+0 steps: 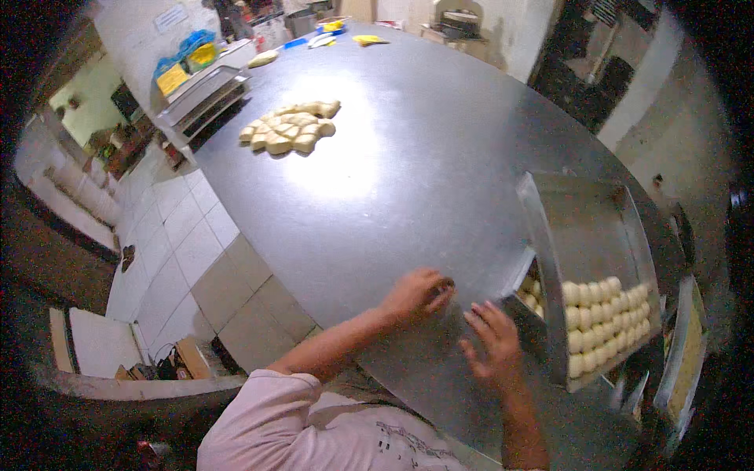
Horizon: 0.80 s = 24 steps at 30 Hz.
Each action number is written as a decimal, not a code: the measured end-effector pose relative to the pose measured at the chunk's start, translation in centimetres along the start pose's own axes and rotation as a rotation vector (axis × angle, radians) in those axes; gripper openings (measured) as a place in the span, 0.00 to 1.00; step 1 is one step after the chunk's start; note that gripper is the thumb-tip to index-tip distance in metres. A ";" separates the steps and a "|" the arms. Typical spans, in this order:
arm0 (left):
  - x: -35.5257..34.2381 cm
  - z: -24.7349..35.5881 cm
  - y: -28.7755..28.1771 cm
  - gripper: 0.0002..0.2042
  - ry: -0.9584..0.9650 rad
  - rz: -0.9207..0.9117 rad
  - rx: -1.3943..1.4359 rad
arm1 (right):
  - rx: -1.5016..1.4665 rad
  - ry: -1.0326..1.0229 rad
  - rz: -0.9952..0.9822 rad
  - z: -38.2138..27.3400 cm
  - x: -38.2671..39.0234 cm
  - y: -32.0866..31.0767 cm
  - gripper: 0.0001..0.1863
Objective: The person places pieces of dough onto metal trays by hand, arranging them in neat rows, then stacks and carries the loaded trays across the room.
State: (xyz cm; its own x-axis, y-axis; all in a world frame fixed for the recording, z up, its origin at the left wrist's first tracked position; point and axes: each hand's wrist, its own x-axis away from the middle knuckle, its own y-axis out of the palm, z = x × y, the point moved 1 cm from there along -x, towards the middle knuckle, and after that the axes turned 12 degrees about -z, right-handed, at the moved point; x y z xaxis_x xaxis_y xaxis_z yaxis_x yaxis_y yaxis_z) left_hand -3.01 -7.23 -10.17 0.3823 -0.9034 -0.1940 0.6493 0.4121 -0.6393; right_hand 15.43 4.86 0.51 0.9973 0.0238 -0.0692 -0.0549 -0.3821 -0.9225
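Observation:
My left hand point(420, 298) is over the steel table point(377, 235), fingers curled around a dark patch; what they hold, if anything, is unclear. My right hand point(491, 341) hovers close by to its right, fingers apart and empty. Beside it sits a metal tray point(589, 204) with rows of pale dough balls point(597, 330) filling its near half, over another tray with more balls point(531, 290). Farther off, toward the table's back left, lies a cluster of cut dough pieces point(287, 125).
Stacked metal pans point(204, 94) stand at the back left edge, with yellow and blue items point(330, 27) along the far end. Tiled floor point(169, 267) runs left of the table. More trays point(683, 345) stand past its right edge.

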 end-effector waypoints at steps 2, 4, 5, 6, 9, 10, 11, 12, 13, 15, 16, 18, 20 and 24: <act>1.7 -4.1 -5.7 0.11 -0.205 0.198 -0.008 | 0.117 0.187 -0.107 -0.8 -0.3 5.6 0.27; 3.5 -8.4 -13.7 0.12 -0.441 0.432 -0.143 | 0.258 0.364 -0.175 -1.2 0.0 9.4 0.31; 5.1 -12.1 -16.9 0.12 -0.555 0.566 -0.242 | 0.233 0.391 -0.190 -1.7 -0.6 9.9 0.31; 5.7 -13.7 -20.2 0.09 -0.591 0.728 -0.263 | 0.212 0.434 -0.203 -2.0 -1.3 9.8 0.32; 7.8 -21.3 -28.1 0.13 -0.892 0.709 -0.570 | 0.172 0.490 -0.237 -2.7 -2.6 9.0 0.32; 7.0 -22.5 -29.5 0.16 -0.950 0.700 -0.587 | 0.173 0.508 -0.244 -2.6 -2.8 8.8 0.32; 6.2 -23.6 -30.5 0.18 -1.007 0.689 -0.605 | 0.184 0.515 -0.244 -2.4 -2.8 9.0 0.32; 5.3 -24.8 -31.3 0.20 -1.030 0.697 -0.578 | 0.196 0.512 -0.243 -2.1 -2.8 9.1 0.32; 4.1 -25.9 -31.8 0.21 -1.064 0.726 -0.540 | 0.207 0.509 -0.243 -1.9 -2.8 9.3 0.32; 1.4 -27.9 -32.7 0.23 -1.127 0.782 -0.461 | 0.209 0.517 -0.247 -1.8 -2.8 9.3 0.32; -0.2 -28.8 -33.0 0.25 -1.154 0.788 -0.424 | 0.211 0.521 -0.248 -1.8 -2.8 9.2 0.32; -2.1 -30.2 -32.7 0.27 -1.112 0.849 -0.444 | 0.222 0.507 -0.253 -1.9 -2.9 9.0 0.31; -3.2 -31.6 -33.6 0.31 -1.021 0.823 -0.387 | 0.220 0.495 -0.249 -2.2 -3.2 8.7 0.31; -2.4 -31.4 -34.8 0.28 -0.612 1.018 0.634 | 0.195 0.528 -0.233 -2.6 -3.3 8.9 0.32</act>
State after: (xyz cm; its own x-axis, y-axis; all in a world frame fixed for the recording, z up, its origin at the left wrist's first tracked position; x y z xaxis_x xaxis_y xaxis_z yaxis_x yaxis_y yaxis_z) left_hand -47.23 -23.13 -10.83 0.9949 -0.0367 0.0940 0.0299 0.9969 0.0733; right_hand 11.77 -1.00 -6.45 0.8705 -0.3940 0.2949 0.2099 -0.2448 -0.9466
